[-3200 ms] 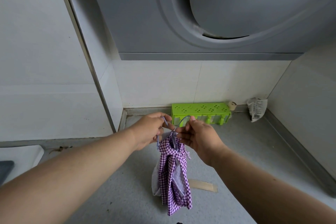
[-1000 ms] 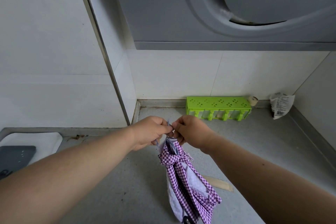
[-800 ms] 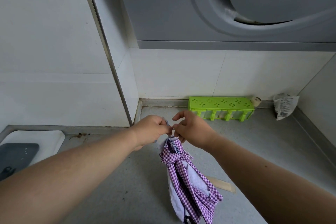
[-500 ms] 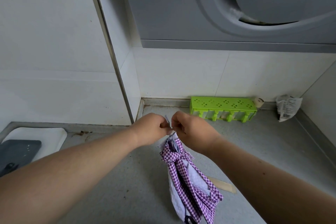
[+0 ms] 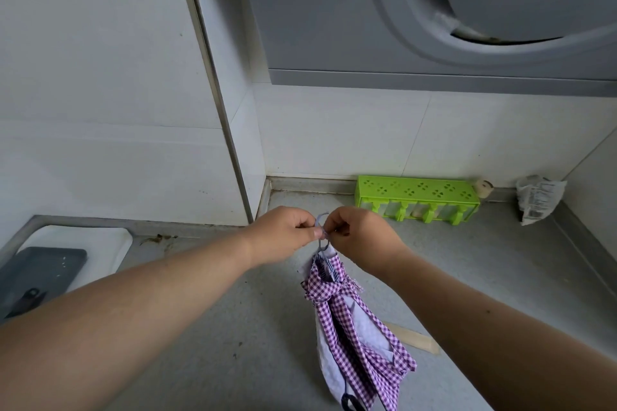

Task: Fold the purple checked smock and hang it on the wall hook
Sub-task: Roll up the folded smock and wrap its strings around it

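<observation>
Green rack (image 5: 417, 198) sits against the back wall on the grey counter (image 5: 207, 327): perforated top, row of slots along its front face, pale shapes behind the slots, contents unclear. Small round tan item (image 5: 483, 188) touches its right end. Crumpled printed bag (image 5: 537, 198) stands in the right corner, well apart from the rack. White tray (image 5: 100, 243) at far left holds a dark grey slab (image 5: 36, 272) with a dark piece at its lower edge

Smock (image 5: 347, 327) hangs bunched in mid-air under both hands, above the counter, not on any hook. Purple-white check outside, white lining showing along the left and lower side, a checked band knotted round the upper part, dark trim at the bottom tip. A thin pale loop (image 5: 321, 227) comes off its top

Left hand (image 5: 283, 232): fingers curled, pinching the loop at thumb and forefinger. Right hand (image 5: 359, 232): fingers curled, pinching the same loop from the other side; hands nearly touching

Flat tan strip (image 5: 412, 340) lies on the counter, partly behind the smock. Grey range hood (image 5: 334, 10) overhead
</observation>
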